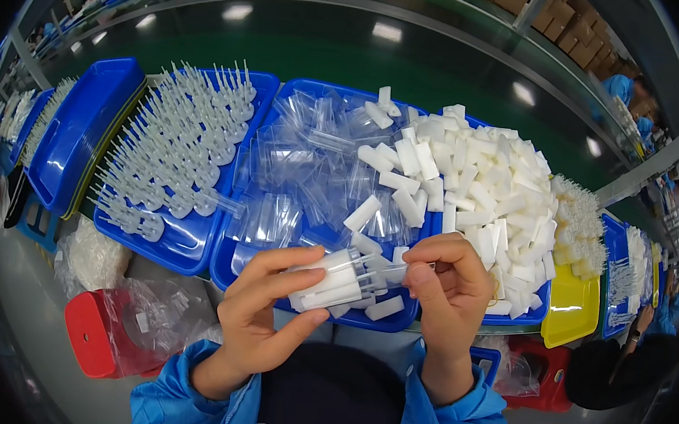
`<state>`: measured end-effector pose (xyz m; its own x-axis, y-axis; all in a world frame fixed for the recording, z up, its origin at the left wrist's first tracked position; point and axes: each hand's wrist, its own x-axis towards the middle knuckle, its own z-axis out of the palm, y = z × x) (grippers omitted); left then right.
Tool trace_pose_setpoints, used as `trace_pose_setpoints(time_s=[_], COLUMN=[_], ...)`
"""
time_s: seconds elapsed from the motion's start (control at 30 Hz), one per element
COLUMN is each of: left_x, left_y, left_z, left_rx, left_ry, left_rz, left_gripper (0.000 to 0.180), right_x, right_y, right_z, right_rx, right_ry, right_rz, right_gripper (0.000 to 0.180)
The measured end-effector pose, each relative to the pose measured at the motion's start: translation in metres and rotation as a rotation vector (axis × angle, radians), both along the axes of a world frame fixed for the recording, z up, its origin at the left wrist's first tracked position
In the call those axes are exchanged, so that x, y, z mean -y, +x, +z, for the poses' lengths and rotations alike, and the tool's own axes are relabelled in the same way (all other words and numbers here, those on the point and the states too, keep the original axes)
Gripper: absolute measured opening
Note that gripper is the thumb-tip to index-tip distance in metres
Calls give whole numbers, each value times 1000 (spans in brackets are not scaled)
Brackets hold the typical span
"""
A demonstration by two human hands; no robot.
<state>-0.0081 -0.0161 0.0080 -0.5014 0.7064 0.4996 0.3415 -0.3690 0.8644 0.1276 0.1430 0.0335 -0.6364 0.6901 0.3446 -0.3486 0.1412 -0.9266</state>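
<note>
Head view: mid-assembly over the blue trays. Left hand (265, 319) clamped, thumb and fingers, around a bundle of white plastic caps with clear tubes (331, 284), held just above the near rim of the middle blue tray (395, 320). Right hand (450, 282) pinching the end of one clear tube (387, 266) between thumb and forefinger, tip meeting the bundle. Judged as the fitting step: one more piece being joined to the handful. Next move likely calls for fine alignment of tube and cap, a steady left grip, and care not to spill the bundle.

Packages by place: middle tray heaped with clear plastic sleeves (312, 161); right of them, a tall pile of white rectangular caps (487, 184). Left blue tray (184, 239) filled with rows of pale spiked nozzle parts (185, 134). Further left, an upturned empty blue tray (80, 133). At right, a yellow tray (569, 309) beneath more white pieces. Below the desk edge, red stools (91, 332) and crumpled clear bags (153, 309). Brown cartons (574, 26) stacked at upper right, beyond the green conveyor belt (329, 58). No readable labels or signs to tell.
</note>
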Motion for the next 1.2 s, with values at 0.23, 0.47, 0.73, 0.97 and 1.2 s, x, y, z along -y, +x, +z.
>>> trace_pose_setpoints(time_s=[0.23,0.47,0.73,0.97,1.2], left_x=[-2,-4,-10,-9,-9], left_y=[1,3,3,5,4], left_z=[1,0,-4,-4,-3], left_rx=[11,-2,-130,-73,-183], left_ry=[18,17,16,19,0], left_rz=[66,82,183,179,212], left_gripper=[40,40,40,39,40], right_x=[3,4,10,12,12], right_y=[1,1,-4,-4,-3], right_z=[5,4,-11,-2,0], right_rx=[69,108,70,54,98], right_ry=[39,82,418,181,227], right_rz=[5,-24,-151,-114,-125], right_gripper=[9,9,9,10,10])
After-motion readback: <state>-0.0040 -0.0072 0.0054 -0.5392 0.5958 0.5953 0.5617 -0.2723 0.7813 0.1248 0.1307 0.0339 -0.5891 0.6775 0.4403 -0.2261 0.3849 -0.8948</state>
